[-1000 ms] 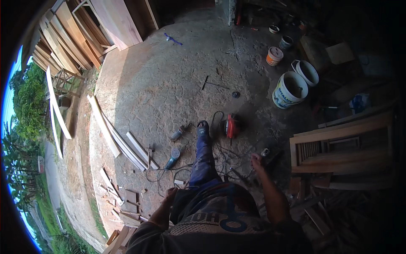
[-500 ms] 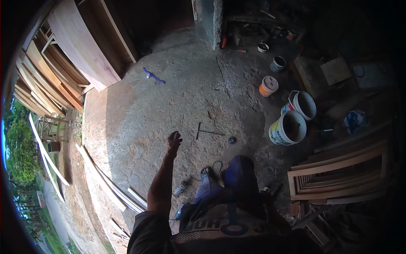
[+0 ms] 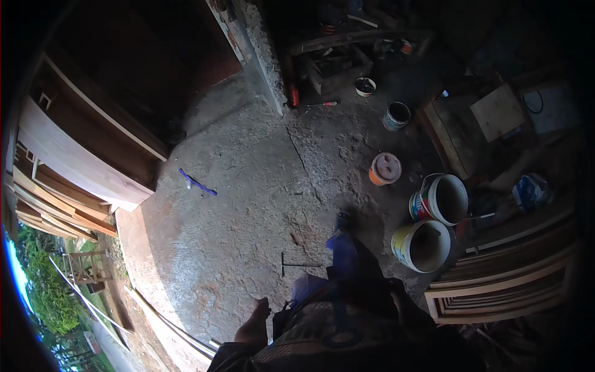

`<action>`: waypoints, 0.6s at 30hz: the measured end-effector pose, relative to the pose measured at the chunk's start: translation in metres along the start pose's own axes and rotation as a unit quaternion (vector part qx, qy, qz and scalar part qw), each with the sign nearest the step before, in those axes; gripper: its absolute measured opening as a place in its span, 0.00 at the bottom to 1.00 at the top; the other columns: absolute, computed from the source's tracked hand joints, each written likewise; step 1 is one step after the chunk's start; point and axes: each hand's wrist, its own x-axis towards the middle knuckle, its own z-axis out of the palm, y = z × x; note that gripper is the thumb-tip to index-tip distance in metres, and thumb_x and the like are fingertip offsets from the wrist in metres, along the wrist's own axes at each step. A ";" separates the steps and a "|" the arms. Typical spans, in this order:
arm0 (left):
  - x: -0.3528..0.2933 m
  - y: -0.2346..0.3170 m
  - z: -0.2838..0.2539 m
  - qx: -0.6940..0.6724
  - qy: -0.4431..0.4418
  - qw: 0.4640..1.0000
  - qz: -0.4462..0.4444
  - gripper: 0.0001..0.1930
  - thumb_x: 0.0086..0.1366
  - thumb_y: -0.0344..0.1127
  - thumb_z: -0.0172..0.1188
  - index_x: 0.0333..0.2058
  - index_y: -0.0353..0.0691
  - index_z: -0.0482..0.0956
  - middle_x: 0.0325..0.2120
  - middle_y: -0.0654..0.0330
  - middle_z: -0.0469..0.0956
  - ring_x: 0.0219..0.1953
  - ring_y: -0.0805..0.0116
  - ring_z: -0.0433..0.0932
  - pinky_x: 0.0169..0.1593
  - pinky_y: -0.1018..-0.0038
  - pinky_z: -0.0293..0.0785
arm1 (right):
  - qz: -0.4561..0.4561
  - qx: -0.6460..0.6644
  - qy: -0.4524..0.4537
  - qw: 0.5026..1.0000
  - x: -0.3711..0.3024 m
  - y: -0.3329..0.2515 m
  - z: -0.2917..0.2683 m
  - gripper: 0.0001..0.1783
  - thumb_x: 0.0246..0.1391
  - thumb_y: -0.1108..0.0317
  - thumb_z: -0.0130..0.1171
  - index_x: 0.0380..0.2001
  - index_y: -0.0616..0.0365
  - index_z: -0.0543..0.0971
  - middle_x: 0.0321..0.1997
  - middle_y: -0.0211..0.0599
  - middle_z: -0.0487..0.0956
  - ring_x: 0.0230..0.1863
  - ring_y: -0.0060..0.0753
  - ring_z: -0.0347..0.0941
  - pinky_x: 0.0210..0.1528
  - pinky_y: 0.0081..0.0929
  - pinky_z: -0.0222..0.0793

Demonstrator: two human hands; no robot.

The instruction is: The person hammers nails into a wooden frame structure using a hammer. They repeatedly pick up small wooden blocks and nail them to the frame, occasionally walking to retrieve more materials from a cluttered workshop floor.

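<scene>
My left hand (image 3: 261,307) hangs low beside my body, over the concrete floor. Its fingers are small and dark, so whether they are closed is unclear. The nearest thing to it is a thin T-shaped metal tool (image 3: 300,265), lying flat on the floor a little ahead and to the right. My right hand does not show. One of my feet (image 3: 341,221) is planted in front, beyond the tool. Farther off to the left, a purple-blue strip (image 3: 199,183) lies on the concrete.
At right stand a yellow-white bucket (image 3: 421,247), a white bucket (image 3: 439,199), an orange-white lidded tub (image 3: 385,168) and wooden frames (image 3: 502,291). Wooden boards (image 3: 74,155) lean at left. A wall edge (image 3: 263,62) juts in ahead; a screwdriver (image 3: 322,103) lies near it.
The view has shifted forward, and the floor things now sit lower in it. My left arm has dropped back toward my body. One foot has stepped ahead, past the T-shaped tool.
</scene>
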 end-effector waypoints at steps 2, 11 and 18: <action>0.001 0.019 -0.001 0.068 -0.042 0.975 0.210 0.17 0.63 0.42 0.61 0.44 0.37 0.73 0.33 0.50 0.78 0.27 0.59 0.80 0.26 0.65 0.75 | 0.033 0.202 0.092 0.974 0.066 -0.107 -0.048 0.11 0.62 0.59 0.55 0.46 0.48 0.78 0.30 0.31 0.78 0.23 0.25 0.74 0.23 0.28 0.70; -0.049 0.511 0.078 -0.167 0.016 0.936 0.309 0.26 0.67 0.49 0.60 0.58 0.42 0.70 0.44 0.55 0.80 0.37 0.63 0.83 0.31 0.73 0.75 | -0.242 0.161 0.142 0.946 0.263 -0.544 -0.147 0.19 0.66 0.60 0.54 0.55 0.56 0.75 0.29 0.27 0.78 0.24 0.19 0.73 0.22 0.20 0.68; -0.206 0.929 0.132 -0.032 0.235 0.690 0.684 0.36 0.69 0.35 0.57 0.70 0.38 0.51 0.68 0.43 0.57 0.69 0.46 0.59 0.64 0.54 0.62 | 0.007 0.483 -0.170 0.859 0.402 -0.535 -0.110 0.10 0.62 0.61 0.53 0.40 0.53 0.79 0.29 0.32 0.78 0.22 0.29 0.73 0.19 0.25 0.65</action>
